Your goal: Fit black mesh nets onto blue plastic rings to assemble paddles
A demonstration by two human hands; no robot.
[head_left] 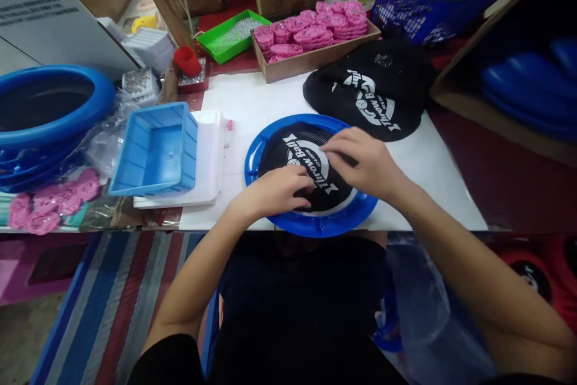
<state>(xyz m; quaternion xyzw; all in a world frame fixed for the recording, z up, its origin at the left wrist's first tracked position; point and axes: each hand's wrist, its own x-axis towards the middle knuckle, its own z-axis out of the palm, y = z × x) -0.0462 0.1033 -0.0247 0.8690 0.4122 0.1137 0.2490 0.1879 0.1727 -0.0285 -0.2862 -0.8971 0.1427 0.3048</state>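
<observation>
A blue plastic ring (322, 224) lies at the table's front edge, with a round black fabric disc (276, 149) printed "Throw Ball" inside it. My left hand (282, 191) rests on the disc's lower left part, its fingers somewhat apart and curled over the cloth. Over the right side of the disc is my right hand (358, 160), thumb and fingertips pinched together at the fabric; what is between them, if anything, is too small to tell. More black printed discs (383, 87) lie overlapping behind the ring.
A light-blue bin (155, 151) stands left on a white block. Behind are a green tray (232, 36) and a carton of pink pieces (311, 57). Blue rings (56, 103) are stacked far left. At right stands an open box (505, 115) holding blue parts; a blue basket (433, 0) is behind.
</observation>
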